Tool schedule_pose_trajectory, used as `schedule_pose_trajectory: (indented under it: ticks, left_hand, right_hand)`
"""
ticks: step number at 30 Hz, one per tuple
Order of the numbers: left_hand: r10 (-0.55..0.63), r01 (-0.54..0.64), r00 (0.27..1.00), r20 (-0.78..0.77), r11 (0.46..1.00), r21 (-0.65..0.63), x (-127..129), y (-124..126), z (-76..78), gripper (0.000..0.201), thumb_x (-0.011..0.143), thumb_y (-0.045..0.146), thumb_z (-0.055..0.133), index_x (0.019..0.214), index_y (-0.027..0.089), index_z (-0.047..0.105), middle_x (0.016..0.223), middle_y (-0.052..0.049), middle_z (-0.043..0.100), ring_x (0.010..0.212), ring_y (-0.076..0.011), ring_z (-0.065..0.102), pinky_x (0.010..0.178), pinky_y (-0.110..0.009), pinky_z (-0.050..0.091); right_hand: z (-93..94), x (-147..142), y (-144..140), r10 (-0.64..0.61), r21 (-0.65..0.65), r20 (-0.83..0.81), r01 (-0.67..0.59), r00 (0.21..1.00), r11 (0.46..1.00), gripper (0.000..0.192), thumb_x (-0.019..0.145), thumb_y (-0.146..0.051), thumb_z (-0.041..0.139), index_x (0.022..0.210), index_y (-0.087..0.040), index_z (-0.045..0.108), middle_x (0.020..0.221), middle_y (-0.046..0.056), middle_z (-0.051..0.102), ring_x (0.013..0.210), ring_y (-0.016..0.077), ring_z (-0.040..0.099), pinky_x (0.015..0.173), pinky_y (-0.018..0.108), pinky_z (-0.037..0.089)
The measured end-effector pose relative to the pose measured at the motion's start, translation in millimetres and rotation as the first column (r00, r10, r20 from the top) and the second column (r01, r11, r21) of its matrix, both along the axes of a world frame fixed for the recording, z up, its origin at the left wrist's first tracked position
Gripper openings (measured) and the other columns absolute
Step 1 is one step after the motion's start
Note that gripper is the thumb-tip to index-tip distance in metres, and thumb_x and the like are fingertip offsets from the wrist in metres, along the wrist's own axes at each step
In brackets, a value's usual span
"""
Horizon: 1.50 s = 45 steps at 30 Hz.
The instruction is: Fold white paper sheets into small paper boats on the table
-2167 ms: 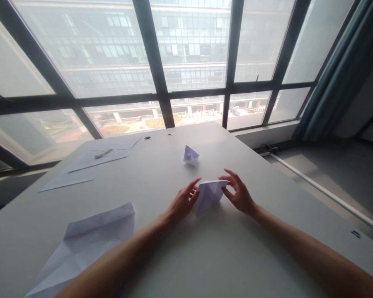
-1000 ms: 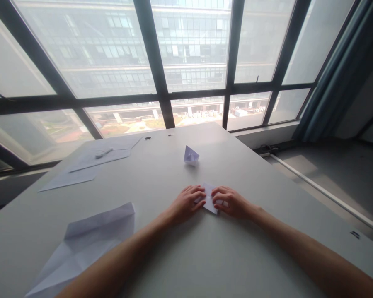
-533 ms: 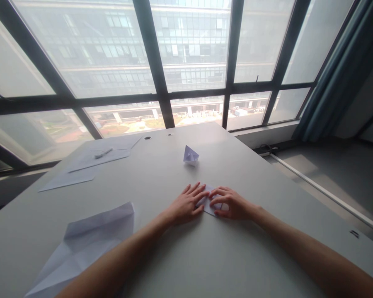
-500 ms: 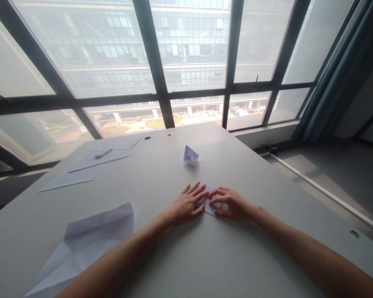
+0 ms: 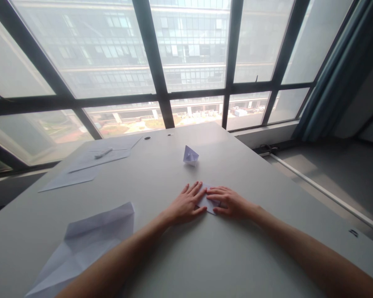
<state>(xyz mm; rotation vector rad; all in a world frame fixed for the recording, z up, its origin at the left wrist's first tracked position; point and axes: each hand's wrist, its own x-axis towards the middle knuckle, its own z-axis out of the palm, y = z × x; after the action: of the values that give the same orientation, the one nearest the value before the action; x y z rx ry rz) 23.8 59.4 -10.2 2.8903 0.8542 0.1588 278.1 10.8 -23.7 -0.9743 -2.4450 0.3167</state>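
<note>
Pressing on a small folded paper, both hands meet near the middle of the head view, the piece lying flat on the white table between them. The left hand is laid out wide, its fingers spread over the paper's left part; the right hand rests on the other side, its fingers lightly bent and close together, the thumb held apart at the near edge. Both palms face down, so part of the paper is hidden

Beyond the hands, well clear of them, stands a pointed paper shape. Left of the left forearm lies a large creased sheet, one strip along its far edge folded, its near part covered by the arm. Farther off on the left, flat sheets overlap, with a slim white object on top
</note>
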Motion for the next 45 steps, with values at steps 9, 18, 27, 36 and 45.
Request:
schedule_pose_trajectory:
  ticks: [9, 18, 27, 36, 45]
  left_hand:
    - [-0.024, 0.026, 0.999, 0.045, 0.999, -0.042, -0.6, 0.2, 0.6, 0.068, 0.098, 0.055, 0.044, 0.157, 0.029, 0.021, 0.162, -0.006, 0.02, 0.15, -0.0268, 0.018, 0.121, -0.049, 0.012]
    - [-0.023, 0.027, 0.997, 0.075, 0.998, -0.054, -0.9, 0.3, 0.9, 0.069, 0.097, 0.055, 0.048, 0.156, 0.029, 0.024, 0.161, -0.006, 0.024, 0.149, -0.0272, 0.02, 0.121, -0.049, 0.013]
    - [-0.018, 0.022, 0.997, 0.074, 0.998, -0.06, -0.4, 0.3, 0.9, 0.069, 0.096, 0.054, 0.049, 0.156, 0.03, 0.024, 0.161, -0.006, 0.024, 0.149, -0.0273, 0.02, 0.121, -0.048, 0.013]
    - [-0.024, 0.028, 0.996, 0.083, 0.998, -0.05, -1.3, 0.9, -0.4, 0.069, 0.097, 0.056, 0.046, 0.156, 0.029, 0.024, 0.161, -0.005, 0.024, 0.149, -0.0273, 0.021, 0.121, -0.048, 0.013]
    - [-0.019, 0.023, 0.998, 0.066, 0.998, -0.057, -1.0, 1.2, 0.0, 0.069, 0.097, 0.056, 0.045, 0.157, 0.029, 0.022, 0.162, -0.005, 0.023, 0.15, -0.0268, 0.019, 0.121, -0.048, 0.012]
  right_hand:
    - [-0.6, -0.1, 0.6, 0.001, 0.009, -0.021, -0.001, 1.0, 1.0, 0.05, 0.086, -0.034, 0.069, 0.134, -0.026, 0.059, 0.142, 0.009, 0.055, 0.135, 0.0285, 0.047, 0.114, 0.048, 0.035]
    - [1.3, 0.1, -1.1, -0.005, -0.012, -0.028, 0.005, 1.0, 1.0, 0.051, 0.086, -0.034, 0.069, 0.136, -0.026, 0.058, 0.144, 0.01, 0.054, 0.136, 0.0284, 0.046, 0.115, 0.048, 0.034]
    - [1.2, 0.0, -0.4, 0.004, -0.003, -0.04, -0.004, 0.999, 1.0, 0.051, 0.085, -0.033, 0.07, 0.135, -0.026, 0.059, 0.142, 0.01, 0.055, 0.134, 0.0283, 0.047, 0.114, 0.047, 0.035]
    - [4.2, -0.4, -1.7, 0.002, -0.009, -0.018, -0.002, 1.0, 1.0, 0.051, 0.087, -0.033, 0.068, 0.136, -0.026, 0.058, 0.143, 0.009, 0.054, 0.135, 0.0289, 0.046, 0.114, 0.048, 0.035]
    - [1.5, 0.0, -0.5, -0.005, -0.015, -0.004, 0.005, 1.0, 1.0, 0.05, 0.087, -0.036, 0.068, 0.136, -0.026, 0.058, 0.144, 0.009, 0.054, 0.136, 0.0291, 0.045, 0.114, 0.049, 0.035]
